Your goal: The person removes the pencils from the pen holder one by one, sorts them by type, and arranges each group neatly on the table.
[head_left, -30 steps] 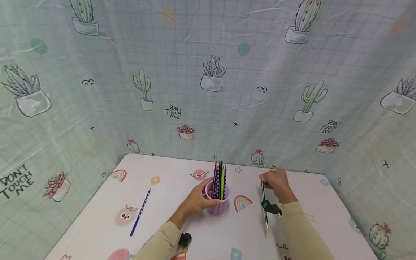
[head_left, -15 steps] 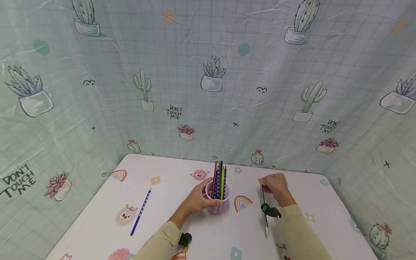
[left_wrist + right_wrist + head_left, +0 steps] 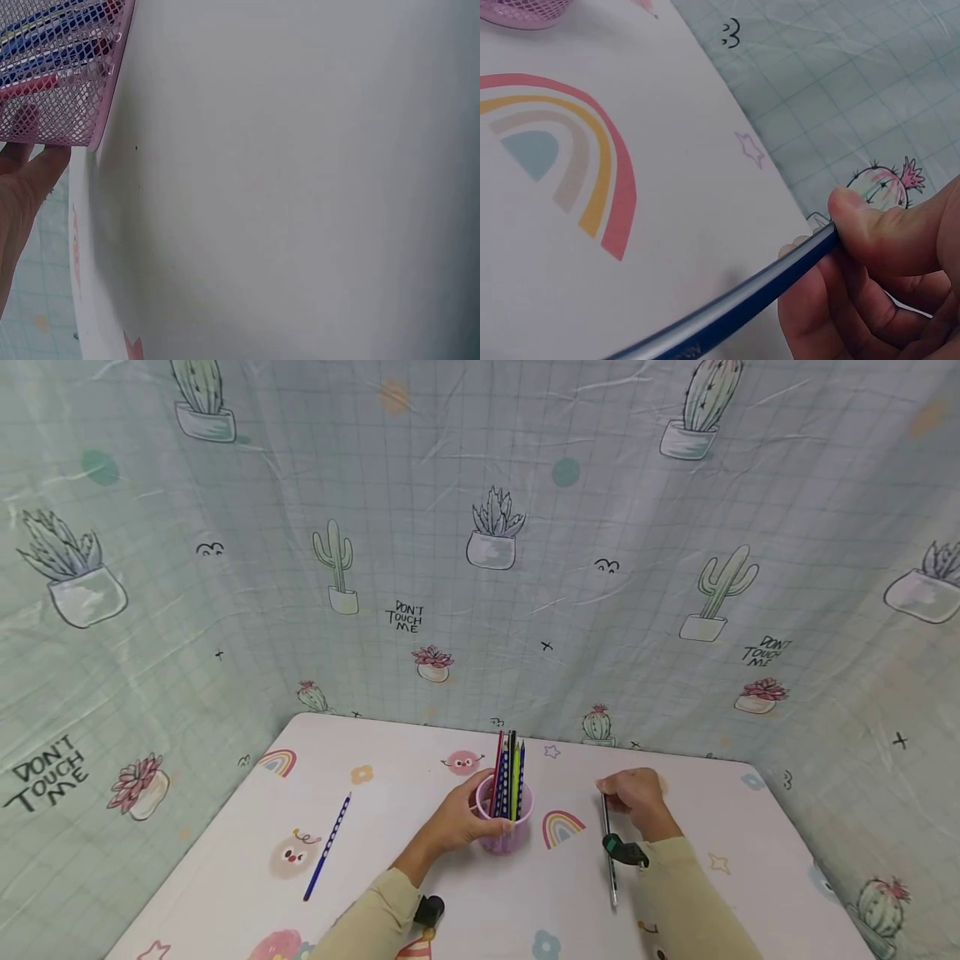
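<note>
My left hand point(image 3: 453, 818) grips a pink mesh pencil cup point(image 3: 504, 842) around its side, thumb at the front. Upright inside the cup stand several pencils point(image 3: 514, 785), blue dotted, yellow-green, red and black. The left wrist view catches the mesh wall of the cup point(image 3: 64, 112) and fingers under its edge. Over on the right, my right hand point(image 3: 636, 797) pinches one end of a slim dark blue pencil point(image 3: 735, 307) between thumb and fingers. In the head view that pencil point(image 3: 606, 817) extends toward me, partly covered by the wrist camera.
A blue dotted pencil point(image 3: 327, 847) lies on the white patterned table point(image 3: 405, 752), left of my left arm. Curtains point(image 3: 525, 610) printed with cacti rise behind the table and along both sides.
My right hand has come slightly toward me and lower, bringing the dark blue pencil along. The left hand stays on the cup.
</note>
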A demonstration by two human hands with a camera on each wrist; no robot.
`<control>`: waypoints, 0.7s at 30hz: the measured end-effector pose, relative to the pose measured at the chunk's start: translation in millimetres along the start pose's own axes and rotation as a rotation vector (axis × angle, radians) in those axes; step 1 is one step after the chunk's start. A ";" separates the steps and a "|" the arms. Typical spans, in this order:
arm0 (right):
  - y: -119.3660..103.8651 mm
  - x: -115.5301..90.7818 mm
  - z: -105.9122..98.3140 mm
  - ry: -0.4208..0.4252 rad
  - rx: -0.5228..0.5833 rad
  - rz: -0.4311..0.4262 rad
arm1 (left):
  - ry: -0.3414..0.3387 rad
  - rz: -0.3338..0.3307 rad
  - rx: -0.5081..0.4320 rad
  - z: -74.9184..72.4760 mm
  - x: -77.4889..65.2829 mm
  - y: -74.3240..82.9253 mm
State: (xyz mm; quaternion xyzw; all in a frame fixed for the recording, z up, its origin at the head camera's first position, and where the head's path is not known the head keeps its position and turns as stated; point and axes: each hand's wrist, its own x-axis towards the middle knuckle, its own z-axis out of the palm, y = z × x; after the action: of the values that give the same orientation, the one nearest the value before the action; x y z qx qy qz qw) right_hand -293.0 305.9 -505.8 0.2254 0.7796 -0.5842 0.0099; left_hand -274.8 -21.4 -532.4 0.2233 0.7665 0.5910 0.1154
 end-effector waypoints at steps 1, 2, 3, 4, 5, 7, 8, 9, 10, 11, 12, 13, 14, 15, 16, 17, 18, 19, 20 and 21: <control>0.9 0.2 0.3 -0.001 -0.004 0.002 | -0.002 0.001 -0.001 -0.1 0.2 0.1; 1.6 0.2 0.6 -0.003 -0.005 0.004 | -0.003 0.002 -0.001 -0.1 0.1 0.1; 2.0 -0.2 0.8 -0.008 -0.003 0.004 | -0.003 0.002 0.001 -0.1 0.0 0.3; 2.5 -0.2 0.7 -0.013 0.002 0.003 | -0.004 0.004 0.003 -0.2 -0.2 1.0; 3.3 -0.2 0.7 -0.016 0.007 0.003 | -0.005 0.005 0.005 -0.3 -0.1 1.2; 4.8 -0.1 0.7 -0.019 0.013 0.006 | -0.004 0.006 0.014 -0.5 -0.2 2.1; 5.3 0.0 0.8 -0.020 0.013 0.008 | -0.004 0.007 0.014 -0.6 -0.3 2.4; 5.9 0.1 0.9 -0.019 0.012 0.009 | -0.003 0.008 0.015 -0.8 -0.1 2.6; 6.5 0.5 1.1 -0.016 0.010 0.013 | -0.003 0.009 0.015 -0.9 0.0 2.8; 7.1 0.7 1.5 -0.012 0.004 0.018 | -0.002 0.007 0.014 -1.0 0.2 2.6; 7.7 1.0 1.8 -0.014 -0.001 0.020 | -0.002 0.007 0.014 -1.1 0.1 2.8; 8.3 1.6 2.0 -0.014 -0.008 0.024 | -0.002 0.007 0.012 -1.2 -0.1 2.9; 8.8 2.1 2.4 -0.013 -0.012 0.029 | -0.002 0.004 0.008 -1.2 0.0 2.5; 9.4 2.4 2.8 -0.012 -0.014 0.033 | -0.002 0.002 0.006 -1.2 -0.1 2.5; 9.9 2.6 3.0 -0.013 -0.016 0.037 | -0.002 0.001 0.004 -1.1 -0.3 2.5; 10.5 2.9 3.3 -0.015 -0.018 0.041 | -0.002 -0.001 0.001 -1.0 -0.5 2.4; 11.1 3.0 3.4 -0.016 -0.019 0.044 | -0.004 -0.002 -0.003 -0.8 -0.5 2.2; 11.8 3.3 3.4 -0.015 -0.020 0.048 | -0.005 -0.002 -0.008 -0.5 -0.6 2.0; 12.3 3.2 3.6 -0.015 -0.018 0.051 | -0.007 -0.003 -0.009 -0.2 -0.7 1.9; 13.1 3.3 3.6 -0.018 -0.018 0.053 | -0.008 -0.002 -0.008 0.1 -0.8 1.8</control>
State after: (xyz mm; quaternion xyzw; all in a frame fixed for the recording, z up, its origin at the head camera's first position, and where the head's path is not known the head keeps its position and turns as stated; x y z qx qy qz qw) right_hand -292.1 306.5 -519.8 0.2407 0.7783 -0.5788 0.0344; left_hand -273.7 -21.3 -530.8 0.2243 0.7638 0.5932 0.1201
